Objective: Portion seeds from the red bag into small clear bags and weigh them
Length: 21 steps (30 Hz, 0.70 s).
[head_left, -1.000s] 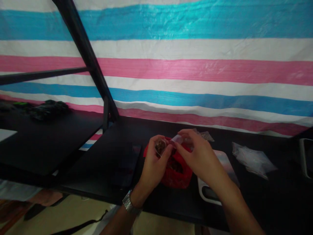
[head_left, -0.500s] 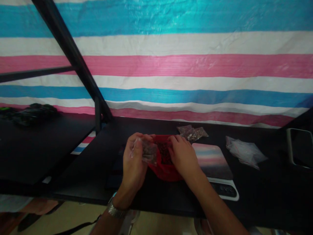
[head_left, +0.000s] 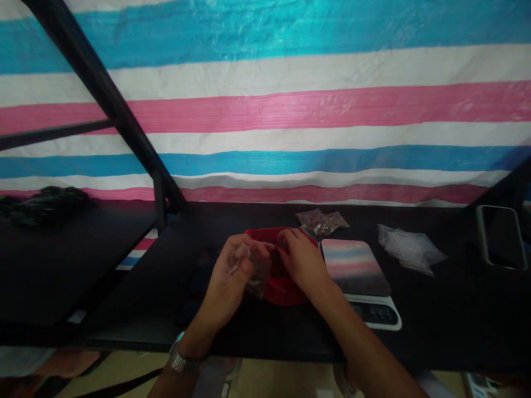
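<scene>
A small clear plastic bag is gripped in my left hand, the thumb pressed over its front. Some dark contents show faintly through the plastic. Below and between the hands lies an open red bag with small dark pieces inside. My right hand reaches over the red bag's right side. Its fingers are bent together close to the clear bag's mouth, and what they pinch is hidden. A white kitchen scale with a shiny plate stands just right of my right hand, with nothing on it.
Behind the scale lie several filled small bags. A pile of flat clear bags rests to the right, and a phone lies farther right. A black frame post rises at left. Striped sheeting hangs behind the black table.
My right hand's fingers have risen from the dark pieces toward the clear bag. My left hand has tilted the bag toward them. The whole view has shifted slightly.
</scene>
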Each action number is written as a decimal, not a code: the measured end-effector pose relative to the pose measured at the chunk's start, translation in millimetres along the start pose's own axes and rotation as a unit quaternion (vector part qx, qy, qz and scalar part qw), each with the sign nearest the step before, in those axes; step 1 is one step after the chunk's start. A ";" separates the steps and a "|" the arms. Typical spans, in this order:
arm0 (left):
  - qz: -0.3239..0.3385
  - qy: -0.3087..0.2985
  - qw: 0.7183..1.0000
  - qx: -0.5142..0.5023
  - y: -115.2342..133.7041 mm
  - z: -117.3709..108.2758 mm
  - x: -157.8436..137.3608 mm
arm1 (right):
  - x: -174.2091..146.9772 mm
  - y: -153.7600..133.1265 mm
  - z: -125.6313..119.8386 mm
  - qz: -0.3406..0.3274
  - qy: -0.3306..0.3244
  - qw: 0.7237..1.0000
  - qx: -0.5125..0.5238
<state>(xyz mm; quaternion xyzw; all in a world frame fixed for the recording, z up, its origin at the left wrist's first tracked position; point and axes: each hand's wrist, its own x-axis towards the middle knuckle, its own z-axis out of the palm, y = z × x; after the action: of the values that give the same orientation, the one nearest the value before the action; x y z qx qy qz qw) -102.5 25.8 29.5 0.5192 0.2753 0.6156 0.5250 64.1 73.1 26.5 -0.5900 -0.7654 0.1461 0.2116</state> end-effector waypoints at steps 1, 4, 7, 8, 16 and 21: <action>0.023 -0.005 0.999 0.038 -0.3 0.1 -0.7 | 0.1 1.0 -0.7 -0.001 -0.001 1.000 0.004; 0.075 0.020 0.993 0.089 -2.4 2.0 -1.1 | -0.6 2.7 -10.0 -0.010 0.015 0.999 0.038; 0.059 0.032 0.995 0.078 -4.2 2.8 -0.4 | -3.0 -1.0 -29.6 -0.041 0.036 0.987 0.152; 0.039 0.021 0.997 0.069 -4.9 2.6 -0.2 | -4.2 -3.1 -36.6 -0.059 0.017 0.976 0.208; -0.014 0.014 0.999 0.050 -23.3 4.5 7.4 | -6.8 -3.7 -45.6 -0.088 -0.154 0.866 0.468; -0.038 0.100 0.992 0.061 -24.4 17.0 16.0 | 0.0 1.8 -42.8 -0.006 -0.015 0.856 0.517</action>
<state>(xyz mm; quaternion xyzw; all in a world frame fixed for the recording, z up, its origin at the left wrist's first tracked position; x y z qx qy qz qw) -76.5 44.4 18.8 0.4757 0.3832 0.6260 0.4849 86.8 72.5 62.9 -0.3887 -0.5867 0.5281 0.4751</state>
